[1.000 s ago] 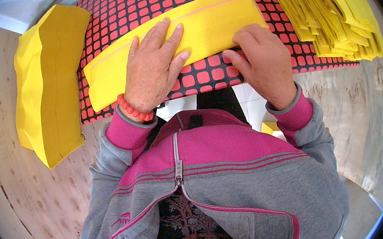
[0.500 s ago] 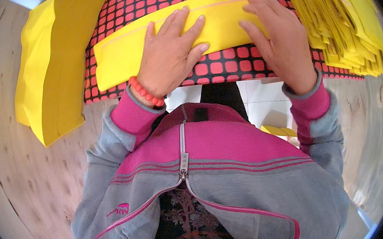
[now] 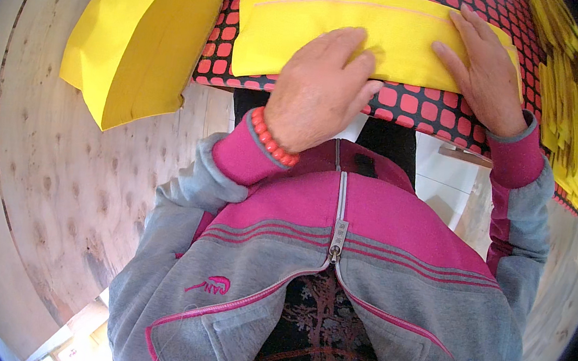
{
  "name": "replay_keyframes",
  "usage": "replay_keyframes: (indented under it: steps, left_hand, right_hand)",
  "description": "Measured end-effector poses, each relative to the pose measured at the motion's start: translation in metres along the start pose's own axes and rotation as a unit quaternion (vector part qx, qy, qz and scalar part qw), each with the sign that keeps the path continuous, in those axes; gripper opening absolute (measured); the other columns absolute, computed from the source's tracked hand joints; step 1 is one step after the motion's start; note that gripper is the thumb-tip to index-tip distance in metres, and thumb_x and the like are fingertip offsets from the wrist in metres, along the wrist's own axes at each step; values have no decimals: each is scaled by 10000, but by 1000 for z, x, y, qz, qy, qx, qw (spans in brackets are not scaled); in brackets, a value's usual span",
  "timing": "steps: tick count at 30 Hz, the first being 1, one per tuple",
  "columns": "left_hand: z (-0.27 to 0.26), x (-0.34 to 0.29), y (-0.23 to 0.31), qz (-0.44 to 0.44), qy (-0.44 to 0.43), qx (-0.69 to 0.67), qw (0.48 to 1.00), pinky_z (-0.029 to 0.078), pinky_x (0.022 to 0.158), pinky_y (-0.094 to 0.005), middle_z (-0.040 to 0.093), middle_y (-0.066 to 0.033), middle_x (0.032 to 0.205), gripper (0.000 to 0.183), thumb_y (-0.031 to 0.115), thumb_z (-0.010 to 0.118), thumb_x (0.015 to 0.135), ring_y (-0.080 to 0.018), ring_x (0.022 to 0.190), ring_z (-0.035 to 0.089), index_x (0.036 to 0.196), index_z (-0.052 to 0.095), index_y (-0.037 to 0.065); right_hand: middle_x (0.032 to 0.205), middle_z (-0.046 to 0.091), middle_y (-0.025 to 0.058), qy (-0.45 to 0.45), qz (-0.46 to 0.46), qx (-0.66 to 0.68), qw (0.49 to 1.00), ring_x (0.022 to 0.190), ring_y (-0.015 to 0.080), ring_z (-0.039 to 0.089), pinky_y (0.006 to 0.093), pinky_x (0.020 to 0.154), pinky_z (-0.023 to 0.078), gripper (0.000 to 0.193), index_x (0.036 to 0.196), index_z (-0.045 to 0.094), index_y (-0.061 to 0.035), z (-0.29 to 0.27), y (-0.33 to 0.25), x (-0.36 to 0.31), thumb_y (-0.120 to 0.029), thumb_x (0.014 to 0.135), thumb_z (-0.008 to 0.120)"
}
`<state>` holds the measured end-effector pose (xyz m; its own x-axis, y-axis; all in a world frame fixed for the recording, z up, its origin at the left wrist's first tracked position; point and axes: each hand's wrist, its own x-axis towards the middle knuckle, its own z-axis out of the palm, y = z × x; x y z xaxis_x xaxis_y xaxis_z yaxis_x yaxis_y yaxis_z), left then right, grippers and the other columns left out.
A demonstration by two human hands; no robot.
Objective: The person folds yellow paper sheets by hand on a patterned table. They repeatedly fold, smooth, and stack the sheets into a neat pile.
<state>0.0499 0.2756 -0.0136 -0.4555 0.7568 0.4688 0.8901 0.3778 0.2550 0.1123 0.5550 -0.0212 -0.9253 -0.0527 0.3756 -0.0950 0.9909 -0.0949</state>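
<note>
- The yellow cloth (image 3: 400,47) in front of me is a long, folded strip, smooth and bright, with a pale pink line running just inside its far edge.
- It lies flat near the close edge of the table cover (image 3: 429,111), between my wrists and the far part of the table.
- My left hand (image 3: 321,84) rests on its near side, fingers together and released, thumb out by the near edge.
- My right hand (image 3: 487,71) is spread over its right end, fingertips by the far edge, unclenched; I cannot tell whether they pinch anything.
- The table cover is black with rounded red squares.
- To the left, a creased yellow piece (image 3: 130,41) sits over pale wooden boards (image 3: 59,133).
- To the right is a layered yellow pile (image 3: 575,106).
- Below the table, light floor tiles (image 3: 443,171) show.
</note>
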Motion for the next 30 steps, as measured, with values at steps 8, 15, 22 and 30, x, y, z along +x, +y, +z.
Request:
replay_keyframes:
  steps: [8, 15, 22, 30]
  left_hand:
    - [-19, -23, -10, -42, 18, 56, 997, 545, 868, -414, 632, -150, 1220, 330, 243, 769, 803, -335, 1051, 654, 1030, 646, 36]
    - [-30, -8, -5, -57, -4, 63, 996, 490, 976, -491, 601, -231, 1279, 355, 242, 734, 860, -406, 1106, 615, 1102, 648, -4]
    - [34, 59, -4, 61, 15, 9, 998, 389, 1070, -498, 511, -266, 1396, 432, 291, 563, 986, -419, 1266, 506, 1316, 572, 13]
    - [55, 55, -20, 5, -87, 46, 995, 199, 1147, -623, 345, -229, 1576, 579, 447, 453, 1022, -388, 1473, 313, 1503, 449, 124]
  right_hand:
    - [1470, 489, 245, -4, -10, 22, 1000, 1355, 380, 481, 409, 1120, 386, 650, 1406, 518, 14, -8, -8, 2, -391, 924, 678]
    - [1284, 555, 282, 45, -21, 45, 998, 1165, 438, 553, 468, 1000, 454, 636, 1234, 583, 54, -19, -20, -1, -357, 796, 790]
    - [1188, 595, 272, 84, -10, 73, 994, 1086, 434, 585, 467, 950, 478, 602, 1163, 611, 57, -11, -18, -1, -358, 772, 803]
    - [1336, 584, 223, 126, 15, 54, 990, 1255, 389, 546, 431, 1057, 437, 554, 1227, 620, -16, -14, -10, -49, -417, 863, 736]
